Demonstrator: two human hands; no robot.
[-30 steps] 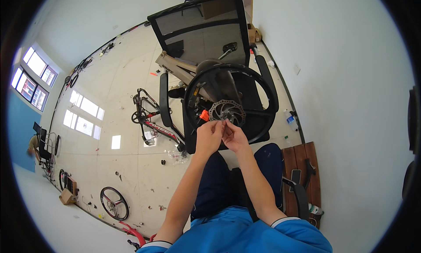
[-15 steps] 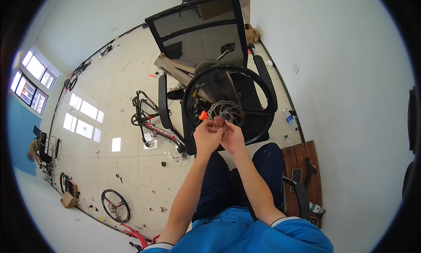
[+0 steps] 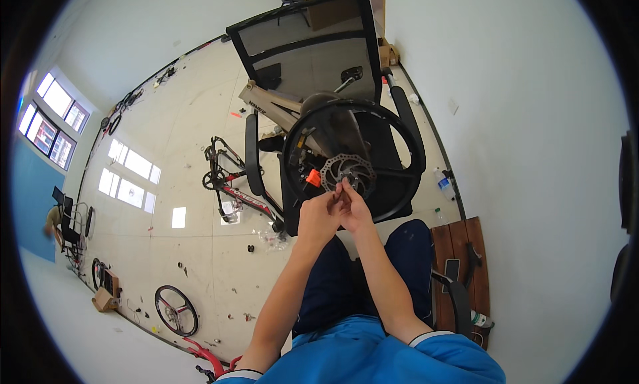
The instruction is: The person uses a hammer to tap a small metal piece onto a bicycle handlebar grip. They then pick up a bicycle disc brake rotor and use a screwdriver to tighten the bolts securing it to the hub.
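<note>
A black bicycle wheel (image 3: pixel 421 141) lies on the seat of a black office chair, its metal brake disc (image 3: pixel 329 177) facing up at me. My left hand (image 3: pixel 319 217) and my right hand (image 3: pixel 354 209) meet just below the disc's centre, fingertips pinched together. Whatever lies between the fingers is too small to make out. Beside the disc on its left sits a small orange piece (image 3: pixel 313 178). A beige bicycle frame (image 3: pixel 269 108) leans across the chair behind the wheel.
The chair's mesh back (image 3: pixel 306 57) rises beyond the wheel. On the floor to the left lie a black and red bicycle frame (image 3: pixel 246 199) and a spoked wheel (image 3: pixel 176 311). A wooden bench (image 3: pixel 442 251) at my right bears a phone (image 3: pixel 452 271); a bottle (image 3: pixel 444 184) stands near the wall.
Both hands have shifted slightly down, away from the disc, fingers still together. The whole view has moved a little, so the chair and wheel appear slightly further right.
</note>
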